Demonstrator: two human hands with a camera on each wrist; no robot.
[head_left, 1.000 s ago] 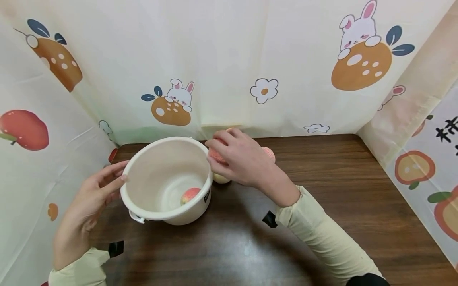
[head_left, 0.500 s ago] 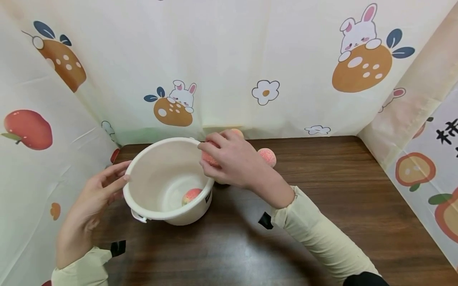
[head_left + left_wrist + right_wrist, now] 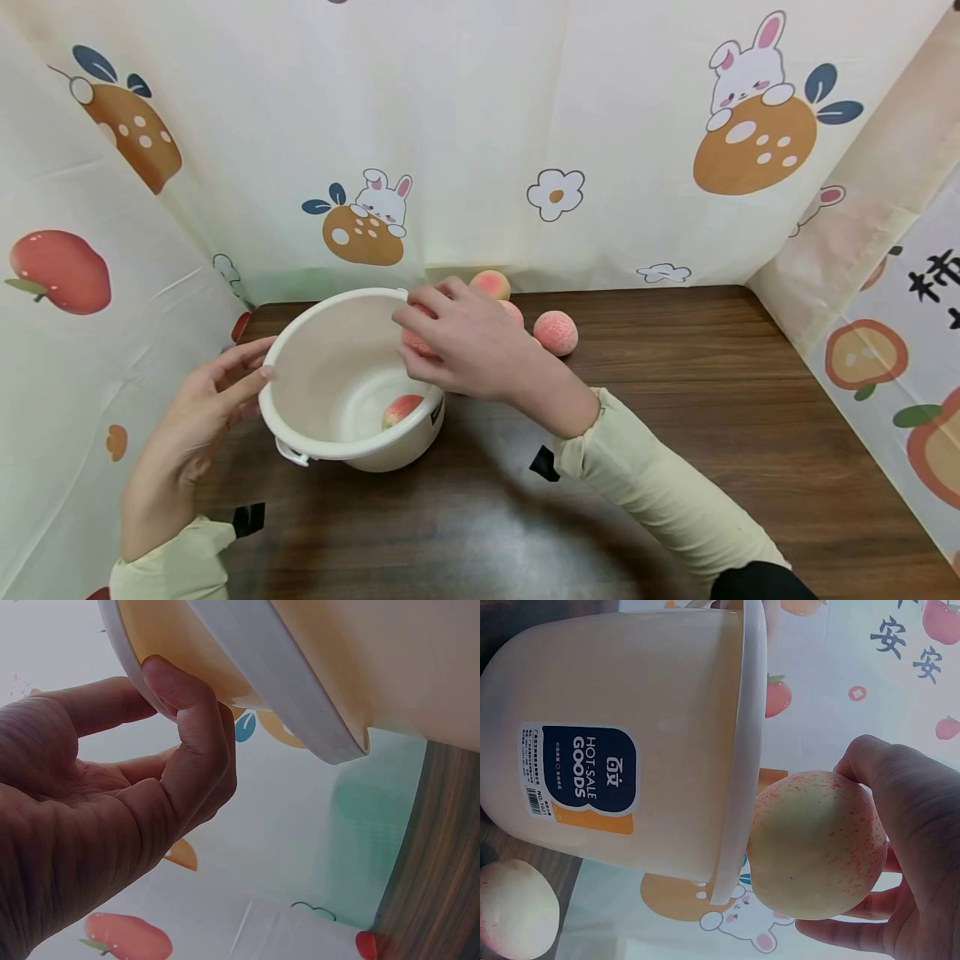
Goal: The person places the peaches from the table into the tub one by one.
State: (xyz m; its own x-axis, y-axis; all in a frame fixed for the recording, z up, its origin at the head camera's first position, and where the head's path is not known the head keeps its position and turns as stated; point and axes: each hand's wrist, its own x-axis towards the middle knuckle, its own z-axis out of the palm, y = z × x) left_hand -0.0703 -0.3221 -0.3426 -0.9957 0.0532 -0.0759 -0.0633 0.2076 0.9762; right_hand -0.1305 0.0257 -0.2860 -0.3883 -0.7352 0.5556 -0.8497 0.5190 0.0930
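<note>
Peach (image 3: 817, 844) in R hand (image 3: 465, 337) is rnd, pale yel w/ red flecks.

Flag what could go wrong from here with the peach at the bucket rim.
1. The held peach is right at the lip of the bucket; it could clip the rim, or fall outside if the right grip lets go early.
2. The peach inside lies toward the near right, so a drop might knock the two together.
3. The left grip pinches only the rim, so a bump could shift the bucket.
</note>
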